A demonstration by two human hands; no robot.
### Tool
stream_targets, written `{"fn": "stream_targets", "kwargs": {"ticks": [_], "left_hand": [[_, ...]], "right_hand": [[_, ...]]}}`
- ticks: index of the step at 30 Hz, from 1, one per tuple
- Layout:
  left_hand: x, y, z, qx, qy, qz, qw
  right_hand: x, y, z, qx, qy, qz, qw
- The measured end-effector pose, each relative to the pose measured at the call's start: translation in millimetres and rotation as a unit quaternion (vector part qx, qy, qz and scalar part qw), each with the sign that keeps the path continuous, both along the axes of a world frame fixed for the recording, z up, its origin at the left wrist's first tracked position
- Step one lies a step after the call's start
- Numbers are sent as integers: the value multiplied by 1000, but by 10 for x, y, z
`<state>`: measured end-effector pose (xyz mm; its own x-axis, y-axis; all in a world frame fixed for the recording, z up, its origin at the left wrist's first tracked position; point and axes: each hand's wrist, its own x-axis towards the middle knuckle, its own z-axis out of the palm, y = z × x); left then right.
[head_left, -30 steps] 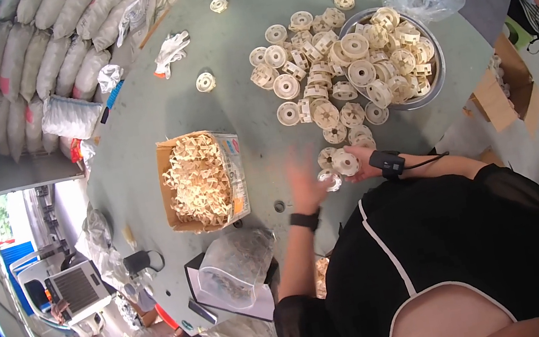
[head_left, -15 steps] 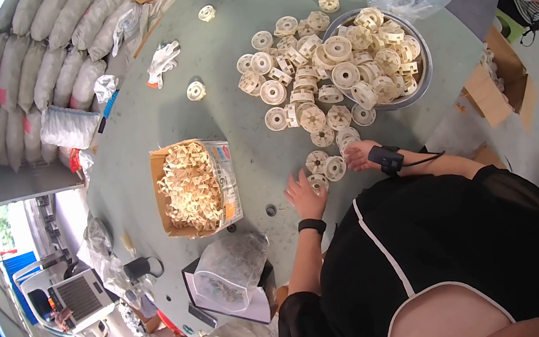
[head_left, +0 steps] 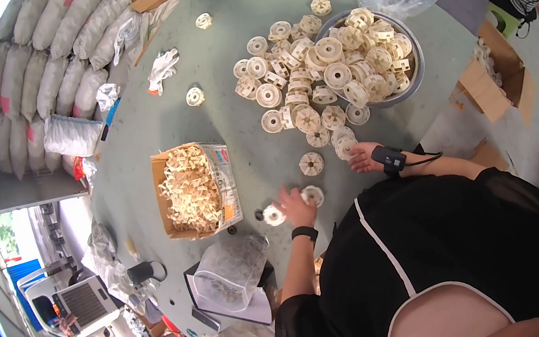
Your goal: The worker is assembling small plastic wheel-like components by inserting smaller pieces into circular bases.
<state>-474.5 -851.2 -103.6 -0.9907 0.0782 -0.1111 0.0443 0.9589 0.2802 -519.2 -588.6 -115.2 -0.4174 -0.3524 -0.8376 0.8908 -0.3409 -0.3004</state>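
Head view: right of the cardboard box [head_left: 227, 184], the left hand's [head_left: 297, 208] grip spreads between two pale wheels [head_left: 274, 215]; farther right, the right hand [head_left: 366, 157] half-curls at stacked wheels [head_left: 342, 137], hold unclear. Bare counter [head_left: 255, 160] flanks the box, its edge well left.

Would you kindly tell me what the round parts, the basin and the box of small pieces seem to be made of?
Cream wheel-shaped parts: probably moulded plastic, fairly matte, judging by their even colour and repeated shape. Round basin: apparently metal, perhaps steel, from its smooth, shiny grey rim. Open box: seemingly matte cardboard, from its thin brown walls and printed side.
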Motion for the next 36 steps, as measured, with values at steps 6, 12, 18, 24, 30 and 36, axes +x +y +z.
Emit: {"fn": "stream_targets", "kwargs": {"ticks": [6,12,18,24,30,36], "left_hand": [[-308,128,-89,44,74,83,993],[-525,480,-145,158,4,-40,987],[-279,933,401,250,7,34,968],[-23,1110,367,407,-15,3,913],[-39,1262,621,446,-80,69,889],[-103,1654,678,474,-107,89,870]], "right_hand": [[64,8,63,-7,2,-12,1000],[84,18,130,-20,18,-6,1000],[136,-30,365,-20,145,86,985],[137,11,465,22,240,146,960],[87,280,535,-39,241,151,958],[-6,499,158,-130,135,109,976]]}}
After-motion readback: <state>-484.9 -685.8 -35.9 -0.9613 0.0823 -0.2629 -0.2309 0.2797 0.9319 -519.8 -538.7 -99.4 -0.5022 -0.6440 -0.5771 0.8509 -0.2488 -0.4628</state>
